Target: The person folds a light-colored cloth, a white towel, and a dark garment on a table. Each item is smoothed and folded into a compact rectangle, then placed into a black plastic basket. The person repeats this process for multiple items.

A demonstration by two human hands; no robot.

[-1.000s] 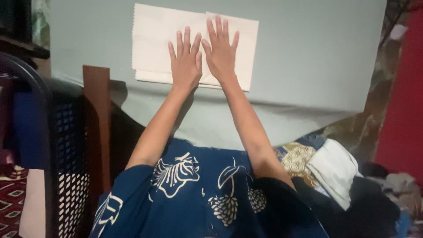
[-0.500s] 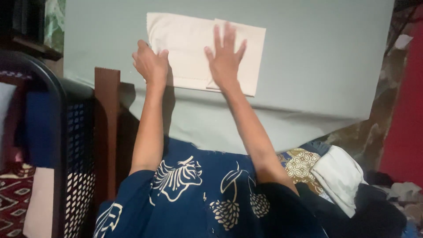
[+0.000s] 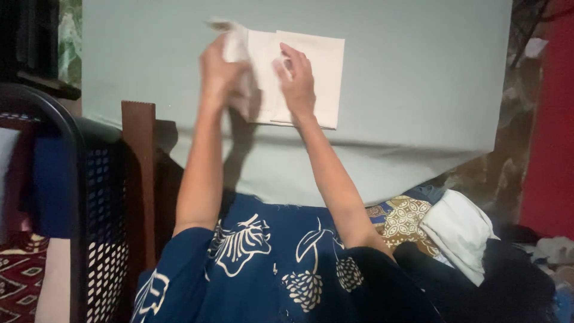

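A cream folded cloth (image 3: 314, 75) lies on a pale grey-green surface (image 3: 418, 72). My left hand (image 3: 220, 70) grips the cloth's left edge and has it raised off the surface, folded over toward the right. My right hand (image 3: 297, 81) rests on the middle of the cloth with its fingers curled, touching the fold. The lifted part hides some of the cloth beneath it.
A brown wooden post (image 3: 139, 179) and a dark plastic chair with a perforated back (image 3: 89, 197) stand at the left. A white folded cloth (image 3: 457, 230) and patterned fabric (image 3: 400, 218) lie at the lower right. A red wall (image 3: 547, 131) runs along the right.
My left hand moved from flat on the cloth to its left edge, gripped it and lifted it over to the right. My right hand's fingers curled on the cloth's middle.
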